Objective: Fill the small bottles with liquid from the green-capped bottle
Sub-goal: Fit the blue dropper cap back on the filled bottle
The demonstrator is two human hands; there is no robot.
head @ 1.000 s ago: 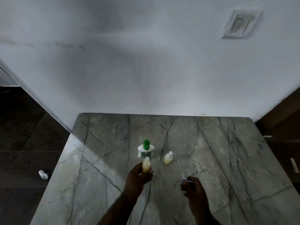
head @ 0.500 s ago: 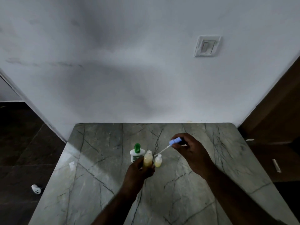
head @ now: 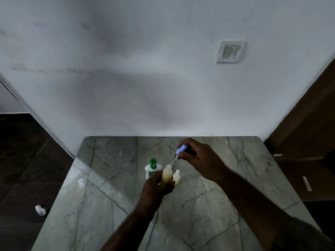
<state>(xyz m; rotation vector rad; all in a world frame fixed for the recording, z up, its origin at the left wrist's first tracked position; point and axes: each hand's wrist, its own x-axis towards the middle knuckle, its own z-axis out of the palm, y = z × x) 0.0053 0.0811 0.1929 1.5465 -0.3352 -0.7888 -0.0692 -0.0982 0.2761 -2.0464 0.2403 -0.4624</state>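
Observation:
My left hand (head: pixel 155 185) grips a small clear bottle (head: pixel 167 175) of yellowish liquid, held upright above the marble table (head: pixel 112 178), its neck uncapped. My right hand (head: pixel 197 156) pinches a blue spray cap (head: pixel 181 149) whose thin white tube (head: pixel 173 161) slants down to the bottle's mouth. The white bottle with the green cap (head: pixel 152 167) stands just behind and left of the held bottle. A second small bottle (head: pixel 176 177), partly filled with yellowish liquid, stands on the table to its right.
A white wall with a switch plate (head: pixel 229 51) rises right behind the table. Dark floor lies to the left, with a small white object (head: pixel 40 209) on it. A brown wooden panel (head: pixel 308 127) stands at the right.
My right hand lifted the blue spray cap off the table and carried it up over the held bottle, tube tip now at the mouth. The camera tilted; my left hand stayed on the bottle.

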